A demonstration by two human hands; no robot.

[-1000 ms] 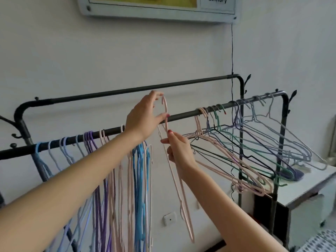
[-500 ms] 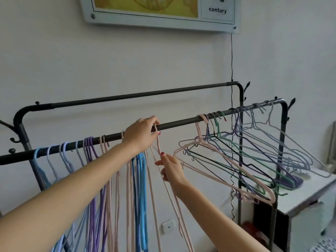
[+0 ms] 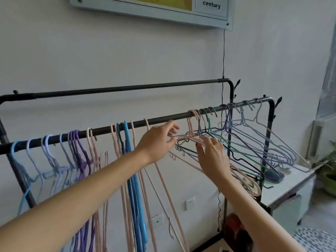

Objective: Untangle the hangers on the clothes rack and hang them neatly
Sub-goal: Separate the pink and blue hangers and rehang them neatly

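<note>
A black clothes rack has a front rail (image 3: 101,131) and a higher back rail (image 3: 127,88). On the left of the front rail, blue, lilac, purple and pink hangers (image 3: 127,160) hang straight, the last one a pink hanger (image 3: 146,123). To the right sits a tangled cluster (image 3: 241,153) of pink, black, green and lavender hangers, tilted sideways. My left hand (image 3: 158,142) pinches the shoulder of a tangled pink hanger (image 3: 190,128) just under its hook. My right hand (image 3: 212,157) curls its fingers over the same hanger's arm, in front of the black and pink wires.
A white cabinet (image 3: 292,180) stands under the rack's right end with a purple object (image 3: 273,176) on it. A potted plant (image 3: 329,177) is at the far right. Wall sockets (image 3: 190,202), a hanging black cable (image 3: 223,55) and a framed board (image 3: 211,13) are on the wall.
The pink hanger held before now hangs alone on the rail. Both hands have let it go and moved right to the tangled cluster, taking hold of another pink hanger.
</note>
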